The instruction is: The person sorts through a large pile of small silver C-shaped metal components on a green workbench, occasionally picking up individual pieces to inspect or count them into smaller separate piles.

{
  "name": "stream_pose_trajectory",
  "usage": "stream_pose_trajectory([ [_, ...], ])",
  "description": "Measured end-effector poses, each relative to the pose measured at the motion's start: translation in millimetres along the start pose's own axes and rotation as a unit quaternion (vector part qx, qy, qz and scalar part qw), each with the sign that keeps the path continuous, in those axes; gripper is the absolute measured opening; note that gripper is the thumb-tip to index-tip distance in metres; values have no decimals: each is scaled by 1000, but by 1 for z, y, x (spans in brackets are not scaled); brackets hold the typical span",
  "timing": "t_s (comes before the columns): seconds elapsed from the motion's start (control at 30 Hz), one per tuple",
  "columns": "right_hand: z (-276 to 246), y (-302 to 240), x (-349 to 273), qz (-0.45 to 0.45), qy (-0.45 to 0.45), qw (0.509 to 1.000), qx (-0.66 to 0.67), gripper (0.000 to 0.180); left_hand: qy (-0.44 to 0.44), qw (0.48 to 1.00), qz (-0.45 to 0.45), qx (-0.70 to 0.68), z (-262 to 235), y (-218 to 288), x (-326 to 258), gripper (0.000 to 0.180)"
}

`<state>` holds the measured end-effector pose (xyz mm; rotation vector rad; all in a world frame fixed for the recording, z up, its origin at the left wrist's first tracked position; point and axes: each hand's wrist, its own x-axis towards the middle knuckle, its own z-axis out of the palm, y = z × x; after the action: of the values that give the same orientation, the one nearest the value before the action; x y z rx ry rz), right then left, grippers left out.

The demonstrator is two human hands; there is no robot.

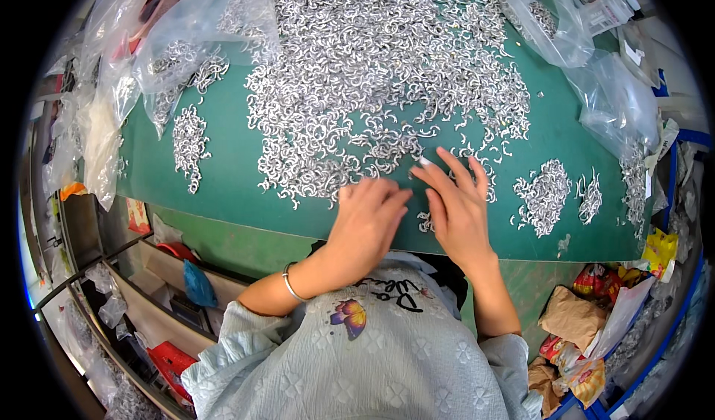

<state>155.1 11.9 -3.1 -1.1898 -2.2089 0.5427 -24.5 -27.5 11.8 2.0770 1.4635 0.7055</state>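
Note:
A wide heap of small silvery curved metal pieces (372, 55) covers much of the green tabletop (223, 122). At the heap's near edge, my left hand (366, 219) is closed, its fingers bent and slightly smeared by motion; anything inside them is hidden. Close beside it, my right hand (460, 215) has its fingers spread over the table, its fingertips among loose pieces. A few pieces lie under and between the two hands. To the right sits a small separate pile (544, 198) of the same pieces, with a narrower pile (590, 196) beyond it.
Another small pile (191, 146) lies on the left. Clear plastic bags (201, 40) with pieces stand at the back left, and a clear bag (614, 107) lies at the right. A white bottle (612, 10) is at the far right. Wrappers and brown paper (572, 317) fill the lower right.

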Motion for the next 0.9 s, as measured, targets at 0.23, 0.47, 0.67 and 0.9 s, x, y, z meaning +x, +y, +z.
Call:
stream_pose_trajectory([
  [0.23, -6, -1, -3, 28, 32, 999, 13, 25, 57, 998, -7, 37, 12, -9, 13, 37],
  [0.47, -14, 3, -10, 53, 55, 997, -19, 24, 79, 996, 11, 27, 27, -7, 26, 30],
  [0.67, -11, 3, -15, 74, 32, 997, 15, 29, 96, 995, 11, 10, 31, -2, 32, 26],
  [0.9, -18, 3, -17, 79, 26, 996, 39, 32, 85, 996, 13, -8, 38, -2, 33, 22],
])
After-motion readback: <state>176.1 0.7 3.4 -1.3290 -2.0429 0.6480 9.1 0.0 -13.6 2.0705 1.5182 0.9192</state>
